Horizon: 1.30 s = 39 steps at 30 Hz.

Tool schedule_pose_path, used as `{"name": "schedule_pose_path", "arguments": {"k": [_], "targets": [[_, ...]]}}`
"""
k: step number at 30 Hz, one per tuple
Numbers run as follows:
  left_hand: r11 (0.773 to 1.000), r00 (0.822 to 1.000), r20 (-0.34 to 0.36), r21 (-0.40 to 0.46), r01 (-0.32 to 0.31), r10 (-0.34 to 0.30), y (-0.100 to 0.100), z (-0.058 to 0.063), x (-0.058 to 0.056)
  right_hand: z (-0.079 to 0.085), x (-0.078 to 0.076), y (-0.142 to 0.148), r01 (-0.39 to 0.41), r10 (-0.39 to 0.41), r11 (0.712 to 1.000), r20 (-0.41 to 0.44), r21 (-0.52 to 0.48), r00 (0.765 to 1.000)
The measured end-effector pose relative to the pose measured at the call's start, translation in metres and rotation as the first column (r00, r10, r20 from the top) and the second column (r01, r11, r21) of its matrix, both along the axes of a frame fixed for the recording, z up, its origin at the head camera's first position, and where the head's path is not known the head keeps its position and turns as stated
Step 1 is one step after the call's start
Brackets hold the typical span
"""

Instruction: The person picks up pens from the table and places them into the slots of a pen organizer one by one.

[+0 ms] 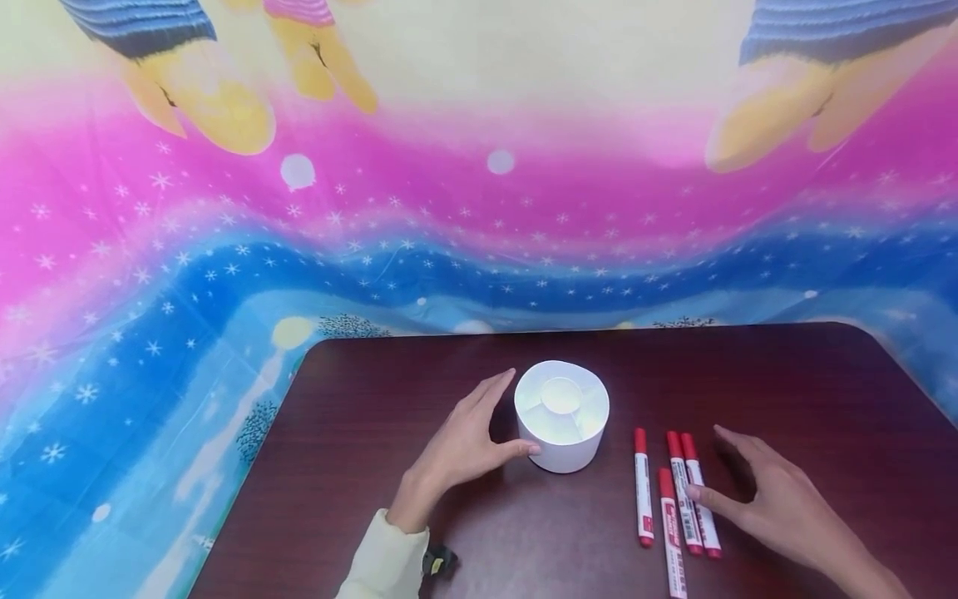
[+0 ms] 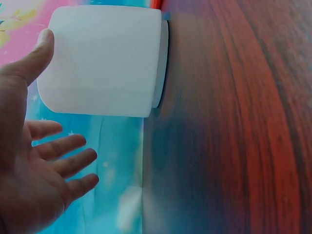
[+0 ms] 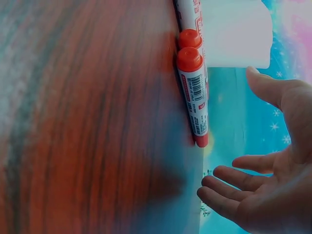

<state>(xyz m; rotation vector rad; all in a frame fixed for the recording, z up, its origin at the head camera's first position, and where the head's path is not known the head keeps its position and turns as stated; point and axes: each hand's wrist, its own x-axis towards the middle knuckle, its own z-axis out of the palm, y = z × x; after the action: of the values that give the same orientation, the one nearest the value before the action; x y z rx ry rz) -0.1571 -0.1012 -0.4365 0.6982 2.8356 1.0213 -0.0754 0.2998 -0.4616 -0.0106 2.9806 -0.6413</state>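
Observation:
A white round desk organizer with several compartments and a round cup in its middle stands upright on the table. My left hand is at its left side, fingers spread and thumb tip right at the near wall; in the left wrist view the organizer lies beyond the open palm. Several red-capped white markers lie to the right: a single marker, a nearer marker, and two side by side, one marker against another marker. My right hand hovers beside that pair, fingers apart, holding nothing.
The dark wooden table has rounded far corners. Behind it hangs a pink and blue cloth with snowflakes and cartoon figures. A small black object is next to my left sleeve.

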Motion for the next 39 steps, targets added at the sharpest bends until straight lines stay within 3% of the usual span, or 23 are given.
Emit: {"name": "schedule_pose_path", "arguments": {"k": [12,22,33,39], "targets": [[0.998,0.999,0.025,0.055,0.033,-0.035,0.001,-0.002,-0.009,0.000,0.002,-0.001,0.025,-0.027,0.998,-0.048,-0.051,0.998],[0.993,0.997,0.023,0.102,0.067,-0.069,0.002,-0.008,-0.014,-0.009,0.003,-0.002,0.062,-0.076,0.983,-0.076,-0.175,0.994],[0.983,0.994,0.031,0.156,0.097,-0.103,0.006,-0.014,-0.017,-0.010,-0.007,-0.006,0.114,-0.101,0.978,0.083,-0.177,0.991],[0.977,0.993,0.035,0.183,0.105,-0.113,0.007,-0.016,-0.019,-0.008,-0.012,-0.008,0.164,-0.113,0.939,0.177,-0.302,0.978]]}}
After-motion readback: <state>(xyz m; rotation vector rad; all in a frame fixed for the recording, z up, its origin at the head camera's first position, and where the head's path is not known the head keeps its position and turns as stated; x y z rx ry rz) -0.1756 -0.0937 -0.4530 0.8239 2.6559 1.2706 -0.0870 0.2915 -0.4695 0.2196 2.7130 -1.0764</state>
